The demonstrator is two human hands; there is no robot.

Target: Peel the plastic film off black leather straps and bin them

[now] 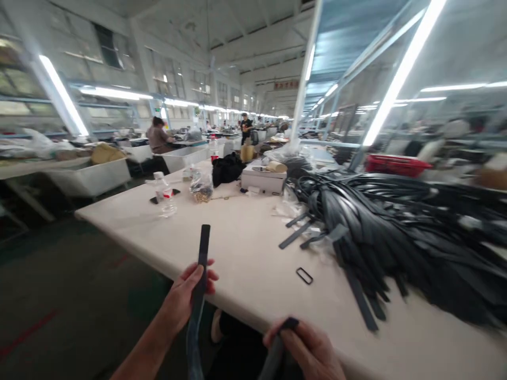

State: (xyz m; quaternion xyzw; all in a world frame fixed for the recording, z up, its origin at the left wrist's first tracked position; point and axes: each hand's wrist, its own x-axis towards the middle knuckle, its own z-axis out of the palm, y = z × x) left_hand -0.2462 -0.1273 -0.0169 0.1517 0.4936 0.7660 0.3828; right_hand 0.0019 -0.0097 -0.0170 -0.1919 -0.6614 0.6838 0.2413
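My left hand [194,287] grips a flat black strap [204,243] between thumb and fingers, with its squared end pointing up above the hand. Below the hand the strap hangs down past the table's front edge. Closer to me, my right hand [303,345] pinches a dark strap end [290,323]; whether both ends belong to one strap I cannot tell. A black rectangular ring buckle [304,275] lies on the table just beyond my right hand, touched by neither hand.
A large heap of black straps [372,227] covers the table's right side. Farther back on the pale table [237,232] stand a plastic bottle [164,195], a bag of metal parts [202,187], black cloth [227,169] and a white box [263,179]. Other people work in the distance.
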